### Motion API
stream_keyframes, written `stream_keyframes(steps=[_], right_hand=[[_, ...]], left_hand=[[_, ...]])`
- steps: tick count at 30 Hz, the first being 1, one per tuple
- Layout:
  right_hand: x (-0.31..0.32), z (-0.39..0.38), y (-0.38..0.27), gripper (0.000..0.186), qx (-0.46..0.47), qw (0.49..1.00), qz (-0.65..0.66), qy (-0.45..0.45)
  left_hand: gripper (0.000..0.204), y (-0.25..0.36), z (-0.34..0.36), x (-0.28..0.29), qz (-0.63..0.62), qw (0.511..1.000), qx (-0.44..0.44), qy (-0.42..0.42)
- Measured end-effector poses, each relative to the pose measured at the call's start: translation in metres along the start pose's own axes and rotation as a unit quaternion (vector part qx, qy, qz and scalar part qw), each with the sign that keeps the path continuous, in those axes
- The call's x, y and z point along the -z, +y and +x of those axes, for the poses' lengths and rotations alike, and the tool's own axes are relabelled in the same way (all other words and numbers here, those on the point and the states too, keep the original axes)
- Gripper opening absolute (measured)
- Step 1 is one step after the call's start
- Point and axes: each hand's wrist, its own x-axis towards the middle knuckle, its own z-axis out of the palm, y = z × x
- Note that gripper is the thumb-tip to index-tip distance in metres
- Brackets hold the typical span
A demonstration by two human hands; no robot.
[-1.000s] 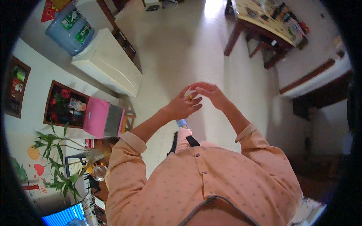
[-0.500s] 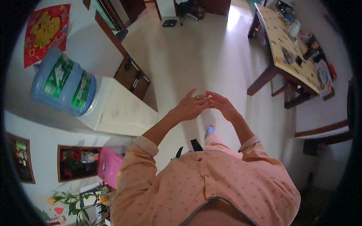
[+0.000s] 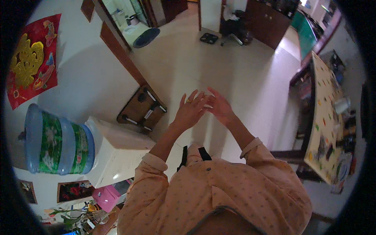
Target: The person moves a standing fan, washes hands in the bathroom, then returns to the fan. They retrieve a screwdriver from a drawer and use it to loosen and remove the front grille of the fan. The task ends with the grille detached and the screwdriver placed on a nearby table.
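My left hand (image 3: 190, 109) is held out in front of my waist, fingers spread, a gold ring on one finger. Its fingertips meet or overlap those of my right hand (image 3: 219, 105), whose fingers are loosely apart. Neither hand appears to hold anything. Below and left of them stands a white water dispenser (image 3: 113, 156) with a blue bottle (image 3: 58, 145) on top. A small folded table (image 3: 139, 105) leans against the left wall, just beyond the dispenser.
A long patterned-top table (image 3: 323, 98) with items runs along the right. Ahead are a doorway with a dark mat (image 3: 146, 38), an office chair (image 3: 231, 29), a cabinet (image 3: 266, 21) and a green-fronted kitchen passage (image 3: 305, 37). A pink box (image 3: 105, 197) sits at lower left.
I have moved forward along the room: dispenser, table and pink box have slid down the view, and the far doorways have come into it. Both hands stay together, fingers slightly more spread.
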Motion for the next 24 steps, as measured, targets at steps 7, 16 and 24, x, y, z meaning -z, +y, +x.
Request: stream_keyframes(steps=[7, 16, 24], right_hand=[[-0.001, 0.219, -0.019, 0.055, -0.081, 0.991, 0.099, -0.042], [0.061, 0.460, -0.086, 0.050, -0.062, 0.991, 0.108, -0.053], [0.113, 0.689, -0.166, 0.045, -0.094, 0.995, 0.014, -0.021]], left_hand=[[0.055, -0.158, 0.124, -0.023, -0.045, 0.998, 0.032, 0.014], [0.043, -0.347, 0.332, -0.037, -0.033, 0.995, -0.025, -0.091], [0.040, -0.533, 0.473, -0.057, -0.061, 0.982, 0.092, -0.152]])
